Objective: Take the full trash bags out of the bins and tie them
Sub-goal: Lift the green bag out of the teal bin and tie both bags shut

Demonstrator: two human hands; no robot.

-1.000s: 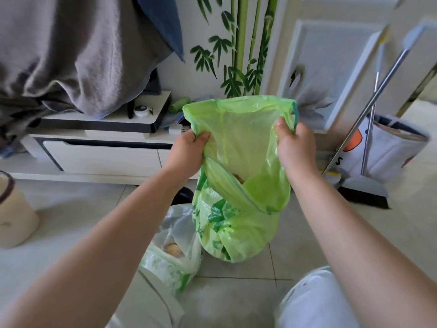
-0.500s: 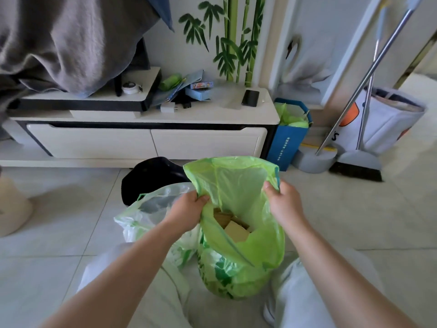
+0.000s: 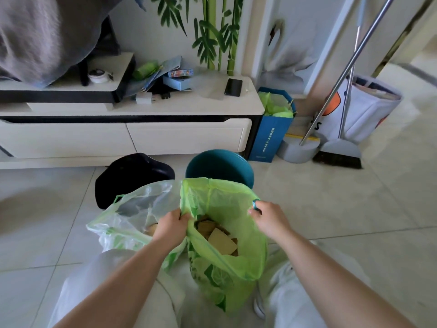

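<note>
Gripping green bag (image 3: 227, 268) rim: left hand (image 3: 171, 227), right hand (image 3: 269, 217).

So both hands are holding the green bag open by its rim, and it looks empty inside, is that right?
Not quite. The head view shows the left hand and right hand holding the green bag open by its rim, but it is not empty: brown cardboard pieces lie inside.

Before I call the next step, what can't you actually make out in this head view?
- Teal bin: inside hidden by its own wall and the green bag.
- Clear bag: contents mostly hidden by left hand and crumpled plastic.
- Green bag: lower contents buried under cardboard pieces.
- Right hand: fingertips curl behind the rim; drawstring grip unclear.
- Black bin: opening not visible.
</note>
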